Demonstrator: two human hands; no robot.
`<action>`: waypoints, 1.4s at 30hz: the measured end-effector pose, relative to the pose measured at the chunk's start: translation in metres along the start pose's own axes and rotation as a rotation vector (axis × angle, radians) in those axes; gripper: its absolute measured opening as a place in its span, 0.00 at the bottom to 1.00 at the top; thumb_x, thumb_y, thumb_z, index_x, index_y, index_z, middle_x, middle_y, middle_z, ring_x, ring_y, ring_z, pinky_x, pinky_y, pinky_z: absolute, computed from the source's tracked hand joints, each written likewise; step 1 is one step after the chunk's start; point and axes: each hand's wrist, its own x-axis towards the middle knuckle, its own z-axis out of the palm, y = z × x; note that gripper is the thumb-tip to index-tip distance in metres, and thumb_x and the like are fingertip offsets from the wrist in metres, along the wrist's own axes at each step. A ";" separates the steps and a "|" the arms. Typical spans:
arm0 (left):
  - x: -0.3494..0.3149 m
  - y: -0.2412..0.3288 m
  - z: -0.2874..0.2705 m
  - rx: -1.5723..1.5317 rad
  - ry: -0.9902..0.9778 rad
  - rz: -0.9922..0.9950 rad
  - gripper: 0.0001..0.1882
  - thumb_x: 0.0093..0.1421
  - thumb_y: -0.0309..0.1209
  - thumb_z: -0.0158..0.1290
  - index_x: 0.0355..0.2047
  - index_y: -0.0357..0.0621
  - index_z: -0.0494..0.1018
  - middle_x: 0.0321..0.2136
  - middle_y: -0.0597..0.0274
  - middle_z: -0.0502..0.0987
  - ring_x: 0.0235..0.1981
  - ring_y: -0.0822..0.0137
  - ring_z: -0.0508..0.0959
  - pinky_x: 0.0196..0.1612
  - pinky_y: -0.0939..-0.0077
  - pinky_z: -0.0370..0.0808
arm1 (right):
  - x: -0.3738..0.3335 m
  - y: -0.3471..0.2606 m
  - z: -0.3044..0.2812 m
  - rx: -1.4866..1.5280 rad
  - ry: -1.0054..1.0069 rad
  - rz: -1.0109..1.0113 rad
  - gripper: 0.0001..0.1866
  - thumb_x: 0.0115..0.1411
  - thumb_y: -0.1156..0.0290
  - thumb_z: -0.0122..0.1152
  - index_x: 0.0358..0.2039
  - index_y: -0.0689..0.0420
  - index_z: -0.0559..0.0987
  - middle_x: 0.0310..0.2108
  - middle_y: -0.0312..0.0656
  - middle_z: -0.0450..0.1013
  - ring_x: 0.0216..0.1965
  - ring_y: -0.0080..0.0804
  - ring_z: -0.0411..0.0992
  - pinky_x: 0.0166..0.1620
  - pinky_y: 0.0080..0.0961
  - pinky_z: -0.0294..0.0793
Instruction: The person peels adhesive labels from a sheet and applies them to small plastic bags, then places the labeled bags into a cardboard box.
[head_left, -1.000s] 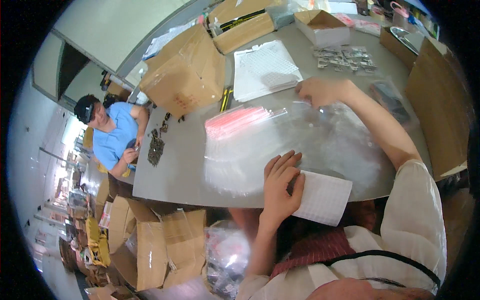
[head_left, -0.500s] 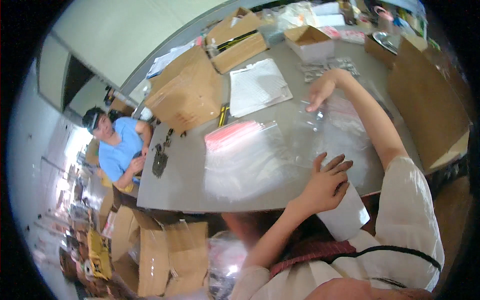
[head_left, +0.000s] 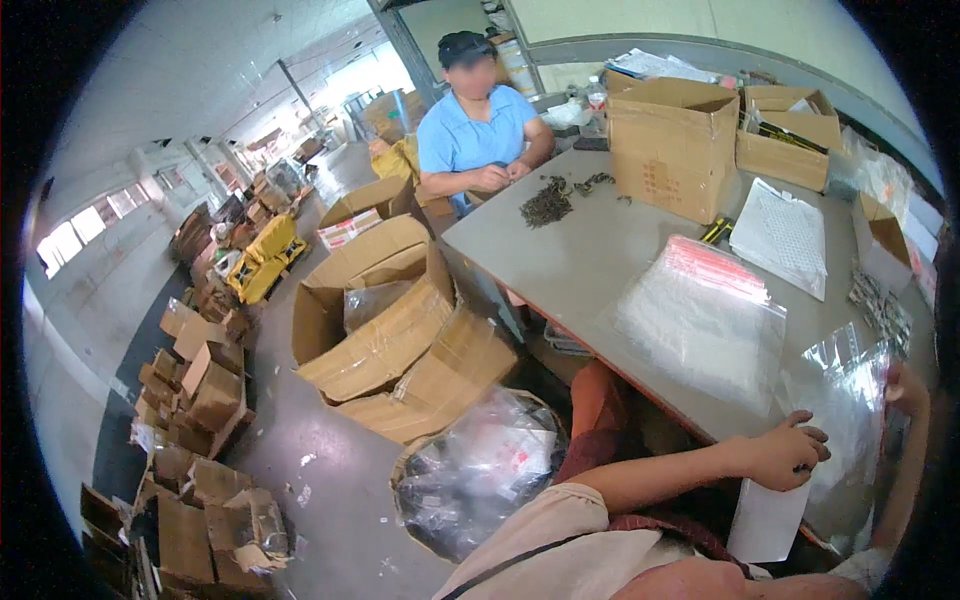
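At the table's near right edge, my left hand (head_left: 785, 455) has its fingers apart and slightly bent, beside a clear plastic bag (head_left: 848, 405). A blank white sheet-like piece (head_left: 768, 520) lies under and below that hand. My right hand (head_left: 906, 390), at the far right, is closed on the edge of the clear bag; its fingertips are partly hidden. Left of the bag, a stack of clear zip bags (head_left: 700, 325) with red strips along the top lies on the table.
Across the table sits a person in a blue shirt (head_left: 478, 140), near a heap of small dark pieces (head_left: 548, 203). A cardboard box (head_left: 670, 150) and papers (head_left: 782, 238) stand beyond the zip bags. Open cartons (head_left: 375, 310) and a bin of plastic wrap (head_left: 478, 475) are on the floor at left.
The view has swung left, so the table and my hands now appear farther right. The clear bag looks raised at my right hand, and my left hand's fingers are less spread.
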 end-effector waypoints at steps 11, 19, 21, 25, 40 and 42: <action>0.005 0.001 0.005 0.020 -0.028 0.023 0.10 0.57 0.32 0.53 0.32 0.41 0.80 0.56 0.55 0.76 0.65 0.54 0.66 0.71 0.40 0.49 | -0.056 0.002 0.087 0.017 0.250 0.053 0.59 0.41 0.87 0.75 0.71 0.60 0.51 0.45 0.44 0.76 0.37 0.29 0.77 0.37 0.34 0.81; 0.005 0.001 -0.012 0.232 0.132 0.004 0.09 0.56 0.31 0.55 0.35 0.42 0.80 0.57 0.56 0.76 0.65 0.52 0.67 0.68 0.38 0.50 | -0.039 -0.073 0.120 -0.538 0.416 -0.044 0.50 0.42 0.68 0.76 0.68 0.58 0.64 0.58 0.49 0.72 0.61 0.42 0.66 0.62 0.43 0.65; -0.001 -0.003 -0.014 0.208 0.195 -0.075 0.07 0.57 0.31 0.55 0.32 0.43 0.80 0.58 0.58 0.76 0.65 0.52 0.67 0.69 0.40 0.50 | -0.005 -0.106 0.119 -0.636 0.183 -0.125 0.50 0.36 0.60 0.80 0.62 0.61 0.71 0.55 0.51 0.74 0.56 0.44 0.71 0.60 0.43 0.66; -0.006 -0.012 -0.015 0.254 0.162 -0.147 0.07 0.58 0.31 0.54 0.31 0.42 0.79 0.58 0.59 0.77 0.66 0.52 0.67 0.69 0.41 0.49 | 0.034 -0.120 0.130 -0.660 0.326 -0.059 0.40 0.35 0.66 0.80 0.53 0.61 0.77 0.47 0.49 0.79 0.50 0.43 0.74 0.55 0.38 0.70; -0.007 -0.008 -0.016 0.091 0.276 -0.060 0.05 0.57 0.27 0.55 0.31 0.38 0.76 0.52 0.52 0.80 0.56 0.51 0.75 0.65 0.49 0.60 | -0.025 -0.119 0.157 -0.354 0.293 -0.041 0.26 0.41 0.70 0.71 0.43 0.65 0.81 0.38 0.45 0.80 0.40 0.32 0.76 0.42 0.33 0.73; -0.005 -0.010 -0.011 0.038 0.313 -0.052 0.04 0.57 0.26 0.55 0.31 0.38 0.76 0.52 0.52 0.80 0.55 0.51 0.76 0.64 0.49 0.62 | -0.041 -0.109 0.154 -0.353 0.380 -0.013 0.26 0.41 0.71 0.71 0.45 0.64 0.80 0.38 0.44 0.79 0.40 0.31 0.75 0.42 0.32 0.73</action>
